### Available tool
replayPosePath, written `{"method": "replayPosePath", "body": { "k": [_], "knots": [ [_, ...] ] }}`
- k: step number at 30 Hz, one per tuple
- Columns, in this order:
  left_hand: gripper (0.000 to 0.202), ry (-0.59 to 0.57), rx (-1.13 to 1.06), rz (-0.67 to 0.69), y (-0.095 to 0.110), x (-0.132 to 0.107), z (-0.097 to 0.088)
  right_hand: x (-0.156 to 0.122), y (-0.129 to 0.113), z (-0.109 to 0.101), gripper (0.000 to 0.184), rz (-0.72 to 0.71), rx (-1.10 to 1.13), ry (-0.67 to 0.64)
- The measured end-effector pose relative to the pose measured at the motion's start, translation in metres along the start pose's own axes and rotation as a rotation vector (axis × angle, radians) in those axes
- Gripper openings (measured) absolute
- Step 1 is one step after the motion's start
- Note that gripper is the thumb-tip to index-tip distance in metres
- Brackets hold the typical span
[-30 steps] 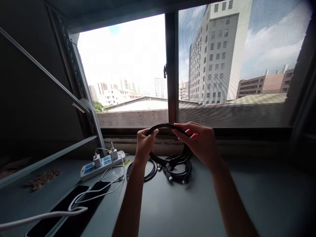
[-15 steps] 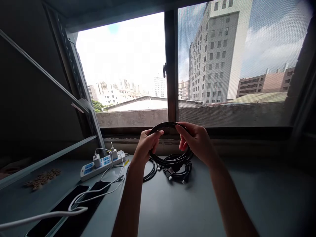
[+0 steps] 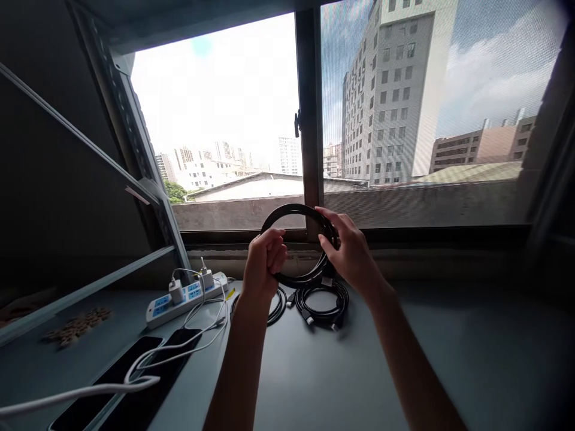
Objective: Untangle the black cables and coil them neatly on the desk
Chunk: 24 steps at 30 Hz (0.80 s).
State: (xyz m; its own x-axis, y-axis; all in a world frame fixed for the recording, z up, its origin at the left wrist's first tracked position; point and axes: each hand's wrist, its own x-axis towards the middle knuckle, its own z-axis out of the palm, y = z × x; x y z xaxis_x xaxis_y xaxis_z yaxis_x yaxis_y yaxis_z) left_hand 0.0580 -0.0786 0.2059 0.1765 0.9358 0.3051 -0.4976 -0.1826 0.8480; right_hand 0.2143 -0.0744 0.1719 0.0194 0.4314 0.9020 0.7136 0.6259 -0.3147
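Note:
Both hands hold a coiled black cable (image 3: 294, 208) upright above the table, in front of the window sill. My left hand (image 3: 265, 260) is closed around the left side of the loop, its fingers curled in. On the opposite side, my right hand (image 3: 350, 248) has thumb and fingers around the coil's right edge. A plug end of this cable hangs at the lower right of the loop. Behind and below lie two more coiled black cables, one at left (image 3: 281, 311) partly hidden by my left forearm, one at right (image 3: 344, 302) with its connectors showing.
A white power strip (image 3: 186, 299) with two chargers stands left on the grey table (image 3: 323, 377). White cords (image 3: 179, 347) run over two dark phones (image 3: 121, 371). Small brown pieces (image 3: 78, 326) lie farther left. A metal frame (image 3: 148, 155) rises beside the window.
The coil has moved up and slightly left and now faces me more fully. My right hand has shifted to its right side, with thumb and fingers wider apart.

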Motion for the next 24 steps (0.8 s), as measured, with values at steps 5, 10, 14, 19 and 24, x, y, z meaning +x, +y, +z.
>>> {"method": "replayPosePath", "body": {
  "k": [5, 10, 14, 19, 24],
  "knots": [
    [0.043, 0.008, -0.016, 0.005, 0.004, 0.001, -0.002, 0.003, 0.002, 0.004, 0.048, -0.079, 0.063, -0.045],
    [0.046, -0.042, 0.213, 0.058, 0.006, 0.011, -0.015, 0.008, 0.009, 0.0, 0.039, -0.063, 0.23, -0.129],
    [0.046, -0.058, 0.28, 0.047, 0.003, 0.017, -0.017, 0.008, 0.01, -0.002, 0.035, 0.004, 0.117, -0.161],
    [0.047, -0.173, 0.265, -0.054, -0.006, 0.022, -0.01, 0.01, 0.015, -0.002, 0.037, -0.015, 0.186, -0.103],
    [0.041, -0.21, 0.197, -0.139, -0.019, 0.035, -0.009, 0.011, 0.033, 0.003, 0.034, 0.086, 0.318, -0.094]
  ]
}}
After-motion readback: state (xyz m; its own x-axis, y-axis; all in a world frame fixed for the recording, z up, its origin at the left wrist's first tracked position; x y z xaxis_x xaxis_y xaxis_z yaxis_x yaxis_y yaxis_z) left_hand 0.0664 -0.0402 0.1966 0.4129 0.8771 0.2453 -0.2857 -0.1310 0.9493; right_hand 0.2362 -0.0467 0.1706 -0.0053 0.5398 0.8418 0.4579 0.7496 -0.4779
